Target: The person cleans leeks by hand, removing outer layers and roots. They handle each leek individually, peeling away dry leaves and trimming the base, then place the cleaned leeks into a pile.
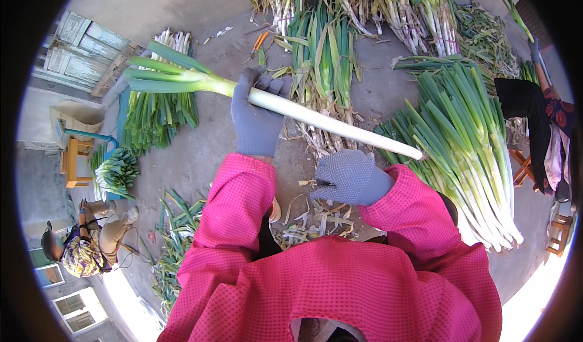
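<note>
My left hand point(258, 114), in a grey glove, grips the upper part of a long spring onion point(334, 125). Its green leaves point to the left and its white root end to the right. My right hand point(348, 178), in a grey dotted glove, is below the white stalk with its fingers curled; whether anything is inside them is hard to see. Beyond the stalk lies a row of untrimmed spring onions point(322, 64) with dry leaves. A large pile of cleaned spring onions point(473, 146) is on my right.
Orange-handled scissors point(259, 42) lie on the floor. Stacked green onions point(157, 109) stand at left, with leaf scraps point(175, 246) nearer me. More untrimmed bundles point(401, 9) are at the top. One person point(91, 246) sits at far left; another point(553, 128) is at far right.
</note>
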Available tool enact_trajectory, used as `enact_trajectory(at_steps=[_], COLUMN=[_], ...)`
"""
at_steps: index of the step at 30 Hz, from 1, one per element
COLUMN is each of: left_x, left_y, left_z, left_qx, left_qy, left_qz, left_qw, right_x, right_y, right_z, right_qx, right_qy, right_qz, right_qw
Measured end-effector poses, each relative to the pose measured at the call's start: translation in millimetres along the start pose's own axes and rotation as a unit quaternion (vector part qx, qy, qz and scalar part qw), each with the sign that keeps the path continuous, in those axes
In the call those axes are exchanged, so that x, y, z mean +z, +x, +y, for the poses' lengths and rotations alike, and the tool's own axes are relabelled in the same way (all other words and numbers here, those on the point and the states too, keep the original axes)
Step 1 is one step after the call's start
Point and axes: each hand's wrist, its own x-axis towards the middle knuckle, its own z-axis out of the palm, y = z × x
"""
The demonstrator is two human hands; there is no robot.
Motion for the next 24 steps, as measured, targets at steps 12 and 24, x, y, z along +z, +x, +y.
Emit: enact_trajectory(at_steps=[12,24], left_x=[17.8,-19.0], left_y=[-8.6,11.0], left_z=[43.8,94.8], left_qx=[0.119,0.103], left_qy=[0.06,0.041], left_qz=[-0.097,-0.042], left_qw=[0.986,0.993], right_x=[-13.2,-51.8], right_y=[-1.1,-15.7], right_z=[29.1,77.8], right_qx=[0.166,0.282], right_qy=[0.196,0.515], right_qz=[0.105,0.422], right_qw=[0.961,0.691])
